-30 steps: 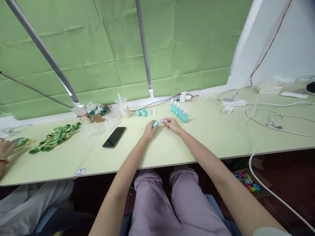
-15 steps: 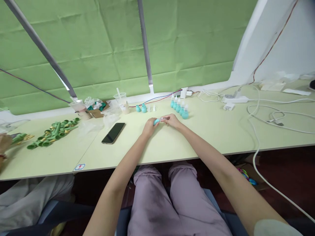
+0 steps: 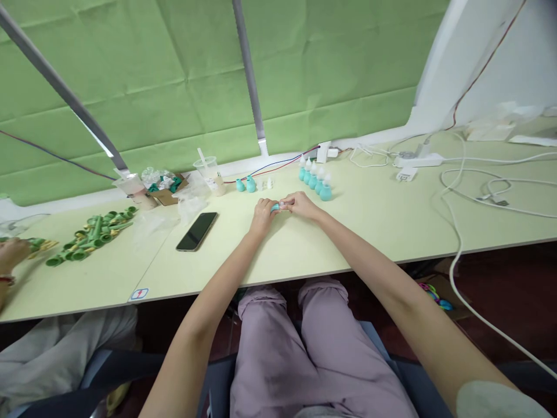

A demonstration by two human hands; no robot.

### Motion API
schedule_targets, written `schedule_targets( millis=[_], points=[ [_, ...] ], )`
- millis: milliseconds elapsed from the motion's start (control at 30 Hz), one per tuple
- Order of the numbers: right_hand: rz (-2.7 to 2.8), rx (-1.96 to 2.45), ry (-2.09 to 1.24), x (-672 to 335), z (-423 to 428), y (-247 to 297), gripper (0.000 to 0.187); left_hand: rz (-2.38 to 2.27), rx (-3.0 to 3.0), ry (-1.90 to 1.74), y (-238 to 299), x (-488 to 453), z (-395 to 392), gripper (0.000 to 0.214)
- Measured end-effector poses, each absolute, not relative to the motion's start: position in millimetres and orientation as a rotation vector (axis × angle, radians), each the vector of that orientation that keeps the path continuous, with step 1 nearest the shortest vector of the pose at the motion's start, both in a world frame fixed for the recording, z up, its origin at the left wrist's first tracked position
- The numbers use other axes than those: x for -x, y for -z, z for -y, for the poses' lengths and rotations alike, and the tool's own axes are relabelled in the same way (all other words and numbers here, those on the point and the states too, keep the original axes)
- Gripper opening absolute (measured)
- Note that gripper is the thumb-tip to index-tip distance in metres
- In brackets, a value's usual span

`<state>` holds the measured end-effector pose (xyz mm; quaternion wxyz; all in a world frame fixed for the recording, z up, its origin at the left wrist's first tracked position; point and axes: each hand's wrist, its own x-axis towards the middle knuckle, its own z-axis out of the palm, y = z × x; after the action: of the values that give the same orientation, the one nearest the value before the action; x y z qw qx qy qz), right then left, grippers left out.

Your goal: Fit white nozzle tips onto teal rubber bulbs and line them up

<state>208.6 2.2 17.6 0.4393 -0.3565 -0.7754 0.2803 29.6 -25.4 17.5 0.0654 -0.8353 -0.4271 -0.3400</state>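
Observation:
My left hand (image 3: 262, 212) and my right hand (image 3: 298, 204) meet over the pale table (image 3: 348, 232), fingers pinched together on a small teal bulb (image 3: 275, 206) with a white tip. Just beyond my right hand stands a row of several finished teal bulbs with white caps (image 3: 314, 179). Two more teal bulbs (image 3: 246, 184) and small clear caps (image 3: 265, 183) sit behind my left hand.
A black phone (image 3: 196, 231) lies left of my hands. A plastic cup (image 3: 208, 169), a small box of parts (image 3: 164, 188) and green tubes (image 3: 89, 235) are further left, near another person's hand (image 3: 12, 253). A power strip (image 3: 420, 160) and white cables (image 3: 487, 194) lie right.
My hands have drawn closer together on the teal bulb, and the white tip now sits against it. The camera view has tilted slightly.

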Motion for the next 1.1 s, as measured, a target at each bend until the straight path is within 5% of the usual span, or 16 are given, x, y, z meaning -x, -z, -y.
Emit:
schedule_targets(
  millis=[233,333,433,633,1100],
  points=[
    [1.853,0.976,-0.826,-211.0,-2.7,-17.2,0.031,1.432,2.609,1.143,-17.9,-33.3,23.5,0.031],
    [1.74,1.028,-0.85,-213.5,-1.4,-22.0,0.063,1.621,2.637,1.451,-17.7,-36.3,22.0,0.051],
    [1.54,1.0,-0.918,-207.0,1.2,-24.5,0.08,1.738,2.584,1.804,-20.3,-39.5,22.8,0.044],
    [1.53,0.797,-1.071,-176.8,7.7,-16.1,0.048,1.621,2.574,1.984,-23.2,-46.0,31.2,0.053],
    [1.498,1.094,-0.785,-201.5,-11.6,-9.7,0.019,2.022,1.952,2.046,-14.1,10.1,-8.9,0.066]
  ],
)
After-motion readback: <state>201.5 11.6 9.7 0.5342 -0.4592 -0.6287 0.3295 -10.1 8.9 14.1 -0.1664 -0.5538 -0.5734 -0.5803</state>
